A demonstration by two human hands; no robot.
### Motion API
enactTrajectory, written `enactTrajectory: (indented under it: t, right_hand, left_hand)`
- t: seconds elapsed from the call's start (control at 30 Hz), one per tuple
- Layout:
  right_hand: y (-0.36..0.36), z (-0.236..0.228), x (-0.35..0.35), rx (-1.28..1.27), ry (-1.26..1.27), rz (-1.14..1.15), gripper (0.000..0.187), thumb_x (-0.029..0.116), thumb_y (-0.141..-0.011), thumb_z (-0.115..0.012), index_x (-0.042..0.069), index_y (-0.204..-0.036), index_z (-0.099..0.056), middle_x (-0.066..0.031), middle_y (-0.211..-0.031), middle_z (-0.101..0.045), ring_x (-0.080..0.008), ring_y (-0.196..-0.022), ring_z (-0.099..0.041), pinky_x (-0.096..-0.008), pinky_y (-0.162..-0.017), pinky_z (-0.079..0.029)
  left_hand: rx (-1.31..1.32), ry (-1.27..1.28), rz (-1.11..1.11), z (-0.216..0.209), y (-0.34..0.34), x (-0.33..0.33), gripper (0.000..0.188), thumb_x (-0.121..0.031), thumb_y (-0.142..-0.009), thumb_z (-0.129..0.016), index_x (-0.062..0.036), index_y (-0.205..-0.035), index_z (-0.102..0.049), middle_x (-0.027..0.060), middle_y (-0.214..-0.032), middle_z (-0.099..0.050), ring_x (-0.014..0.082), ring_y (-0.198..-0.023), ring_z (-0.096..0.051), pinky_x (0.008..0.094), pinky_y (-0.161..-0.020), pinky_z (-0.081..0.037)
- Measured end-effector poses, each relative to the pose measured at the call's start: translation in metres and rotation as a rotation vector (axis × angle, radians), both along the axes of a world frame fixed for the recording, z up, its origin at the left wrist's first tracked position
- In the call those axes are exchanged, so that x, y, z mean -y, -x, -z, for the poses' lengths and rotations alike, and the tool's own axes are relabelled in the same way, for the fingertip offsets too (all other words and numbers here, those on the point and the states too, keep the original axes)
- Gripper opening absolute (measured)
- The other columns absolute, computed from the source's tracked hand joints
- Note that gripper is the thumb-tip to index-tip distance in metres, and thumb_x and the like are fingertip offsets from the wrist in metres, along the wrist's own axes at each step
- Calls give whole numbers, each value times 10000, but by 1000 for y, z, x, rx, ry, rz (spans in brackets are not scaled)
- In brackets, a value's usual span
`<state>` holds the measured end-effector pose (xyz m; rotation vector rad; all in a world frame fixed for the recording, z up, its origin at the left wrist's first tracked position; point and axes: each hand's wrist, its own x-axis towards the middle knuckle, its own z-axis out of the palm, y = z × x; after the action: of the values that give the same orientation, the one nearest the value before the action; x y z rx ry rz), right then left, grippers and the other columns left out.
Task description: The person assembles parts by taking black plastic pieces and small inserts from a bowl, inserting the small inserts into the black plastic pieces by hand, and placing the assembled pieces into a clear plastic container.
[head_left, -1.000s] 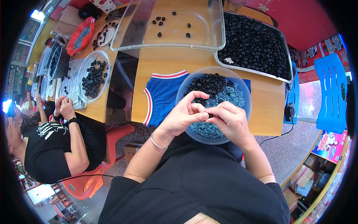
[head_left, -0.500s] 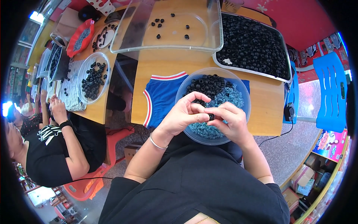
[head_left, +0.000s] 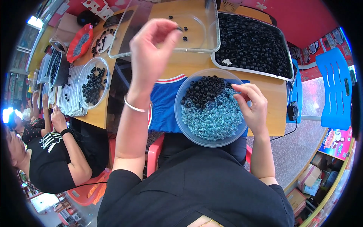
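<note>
My left hand is raised over the near wall of the clear plastic bin. Its thumb and forefinger close on a small black bead, mostly hidden by the fingers. A round clear bowl rests at the table's front edge, over my lap. Black beads fill its far left part, and small light-blue ring-like pieces fill the rest. At the bowl's right side is my right hand, thumb and forefinger apart, its forefinger tip beside another black bead.
Beyond the bowl stands a big tray heaped with black beads. Blue shorts lie partly under the bowl. A blue chair is on the right. At left, a person in black sits by another bowl of beads.
My hands have parted from over the bowl. The left rose forward and left to the clear bin with a bead; the right moved to the bowl's right side. Fewer beads show in the bin.
</note>
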<state>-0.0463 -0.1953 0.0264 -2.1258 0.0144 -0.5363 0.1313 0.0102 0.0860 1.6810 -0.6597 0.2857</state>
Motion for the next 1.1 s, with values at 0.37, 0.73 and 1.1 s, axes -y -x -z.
enactTrajectory:
  t: [0.37,0.73,1.1]
  right_hand:
    - [-4,24,-3,-288,352,-108,119,80,-756,-685,71,-871,-656,-84,-839,-653,-249,-772,-640,-343,-621,-498]
    - [-13,27,-30,-375,664,-68,143,153,-721,-688,82,-810,-602,-77,-748,-614,-248,-759,-637,-378,-647,-513]
    - [-16,25,-28,-498,615,-89,205,108,-672,-711,81,-843,-600,-88,-791,-625,-287,-778,-630,-400,-657,-501]
  left_hand:
    - [307,-607,332,75,71,30,196,-63,-728,-678,-39,-920,-649,99,-894,-615,281,-892,-584,375,-800,-480]
    - [265,-864,204,109,86,39,182,-98,-676,-676,-68,-854,-651,70,-859,-550,255,-866,-543,364,-769,-463]
    - [297,-867,142,113,82,45,153,-115,-644,-683,-87,-786,-632,46,-837,-550,232,-874,-547,356,-750,-461]
